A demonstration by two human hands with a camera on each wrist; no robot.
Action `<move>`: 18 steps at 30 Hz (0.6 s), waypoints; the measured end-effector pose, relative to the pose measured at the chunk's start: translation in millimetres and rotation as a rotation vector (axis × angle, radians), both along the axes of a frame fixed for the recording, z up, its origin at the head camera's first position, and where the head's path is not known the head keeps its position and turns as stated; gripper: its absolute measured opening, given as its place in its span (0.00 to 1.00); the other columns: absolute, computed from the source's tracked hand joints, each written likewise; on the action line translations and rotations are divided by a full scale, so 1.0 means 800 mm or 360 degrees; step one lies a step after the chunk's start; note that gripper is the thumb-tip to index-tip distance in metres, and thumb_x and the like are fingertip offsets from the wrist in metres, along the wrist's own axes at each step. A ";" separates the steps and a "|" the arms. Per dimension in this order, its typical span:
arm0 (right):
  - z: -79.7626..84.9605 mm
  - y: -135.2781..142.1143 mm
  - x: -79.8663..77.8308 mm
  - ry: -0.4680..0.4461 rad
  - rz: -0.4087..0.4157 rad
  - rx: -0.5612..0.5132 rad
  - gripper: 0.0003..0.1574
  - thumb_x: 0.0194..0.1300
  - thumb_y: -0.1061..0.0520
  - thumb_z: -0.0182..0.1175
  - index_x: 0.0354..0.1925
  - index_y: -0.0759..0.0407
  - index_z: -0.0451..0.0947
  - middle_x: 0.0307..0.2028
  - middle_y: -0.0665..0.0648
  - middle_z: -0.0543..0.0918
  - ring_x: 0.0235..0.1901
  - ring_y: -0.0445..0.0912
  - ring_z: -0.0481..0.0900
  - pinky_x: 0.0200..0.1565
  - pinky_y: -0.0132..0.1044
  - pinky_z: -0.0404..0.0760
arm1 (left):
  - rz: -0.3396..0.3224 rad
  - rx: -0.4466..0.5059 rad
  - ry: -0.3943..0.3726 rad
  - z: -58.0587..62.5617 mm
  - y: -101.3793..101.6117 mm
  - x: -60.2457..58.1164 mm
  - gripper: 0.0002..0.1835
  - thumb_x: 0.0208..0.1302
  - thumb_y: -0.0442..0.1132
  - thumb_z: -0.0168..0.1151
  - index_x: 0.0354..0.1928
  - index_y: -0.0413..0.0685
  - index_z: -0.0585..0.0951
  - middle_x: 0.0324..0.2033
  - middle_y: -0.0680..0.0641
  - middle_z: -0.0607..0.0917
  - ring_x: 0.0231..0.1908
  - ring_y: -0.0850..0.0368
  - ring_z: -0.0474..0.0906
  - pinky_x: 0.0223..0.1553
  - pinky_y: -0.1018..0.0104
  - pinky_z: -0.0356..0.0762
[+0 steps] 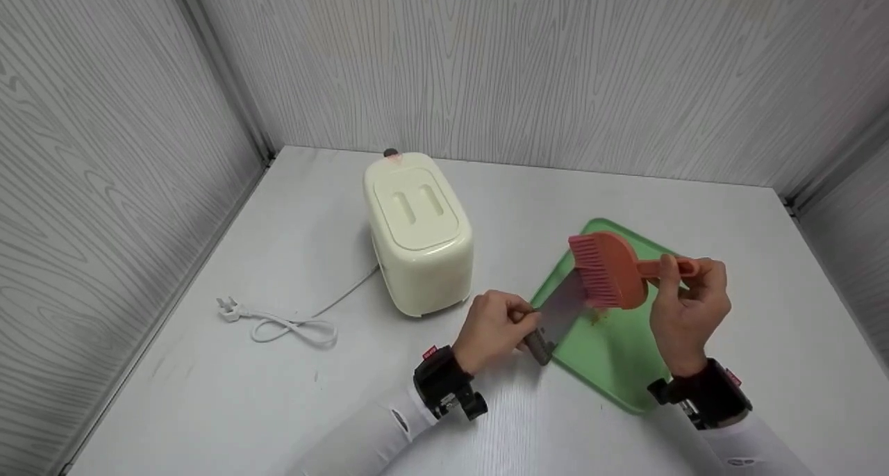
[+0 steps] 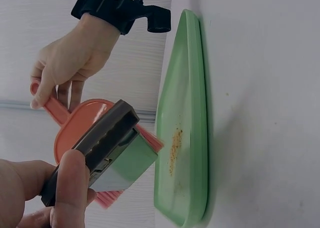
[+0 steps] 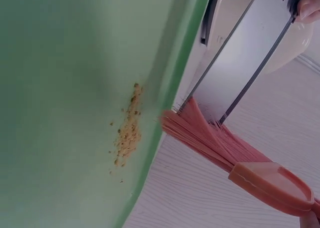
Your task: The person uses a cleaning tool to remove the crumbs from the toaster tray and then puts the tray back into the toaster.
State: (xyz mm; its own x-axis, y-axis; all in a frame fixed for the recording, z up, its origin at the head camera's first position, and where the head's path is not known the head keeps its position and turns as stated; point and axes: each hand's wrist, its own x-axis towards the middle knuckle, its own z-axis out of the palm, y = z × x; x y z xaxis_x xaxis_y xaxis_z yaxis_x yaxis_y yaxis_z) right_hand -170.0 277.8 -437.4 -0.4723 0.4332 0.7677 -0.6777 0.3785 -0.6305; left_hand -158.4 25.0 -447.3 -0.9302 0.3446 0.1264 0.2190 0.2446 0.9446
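My left hand [image 1: 492, 329] pinches the dark handle of a flat metal crumb tray [image 1: 564, 306], which is held tilted over the left part of a green tray [image 1: 635, 361]. With its thumb and fingers my right hand [image 1: 693, 309] grips the handle of an orange brush [image 1: 625, 271]. The brush's pink bristles [image 3: 205, 133] touch the metal face of the crumb tray, as the right wrist view shows. Brown crumbs [image 3: 129, 133] lie in a small heap on the green tray below. The bristles hide the crumb tray's far end.
A cream toaster [image 1: 427, 274] with a lid on top stands left of the hands. Its white cord [image 1: 295, 326] lies looped on the white table [image 1: 229, 399], ending in a plug [image 1: 228, 310]. Wood-grain panels [image 1: 486, 66] rise at the back and sides.
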 end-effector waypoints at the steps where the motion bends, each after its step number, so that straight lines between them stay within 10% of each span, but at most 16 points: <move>1: -0.001 0.001 -0.001 0.0019 0.0023 -0.0001 0.13 0.69 0.73 0.60 0.34 0.83 0.67 0.31 0.53 0.85 0.29 0.37 0.88 0.36 0.26 0.87 | -0.0003 0.0001 -0.0002 0.000 0.000 0.000 0.05 0.67 0.32 0.68 0.35 0.38 0.90 0.22 0.50 0.88 0.16 0.65 0.81 0.17 0.72 0.80; 7: -0.005 0.006 -0.005 0.0115 0.0144 -0.0001 0.15 0.70 0.72 0.61 0.33 0.84 0.67 0.28 0.65 0.86 0.30 0.39 0.89 0.39 0.28 0.88 | -0.0005 0.0007 -0.0002 0.000 -0.001 0.000 0.06 0.67 0.31 0.67 0.35 0.37 0.90 0.22 0.50 0.88 0.16 0.63 0.82 0.17 0.72 0.81; 18: -0.002 0.007 -0.005 0.0131 0.0101 -0.0083 0.14 0.70 0.71 0.60 0.34 0.84 0.67 0.32 0.54 0.81 0.30 0.38 0.88 0.39 0.26 0.88 | -0.0002 0.0013 -0.0007 -0.001 -0.001 0.000 0.06 0.66 0.31 0.67 0.34 0.37 0.90 0.23 0.49 0.89 0.16 0.60 0.84 0.18 0.69 0.83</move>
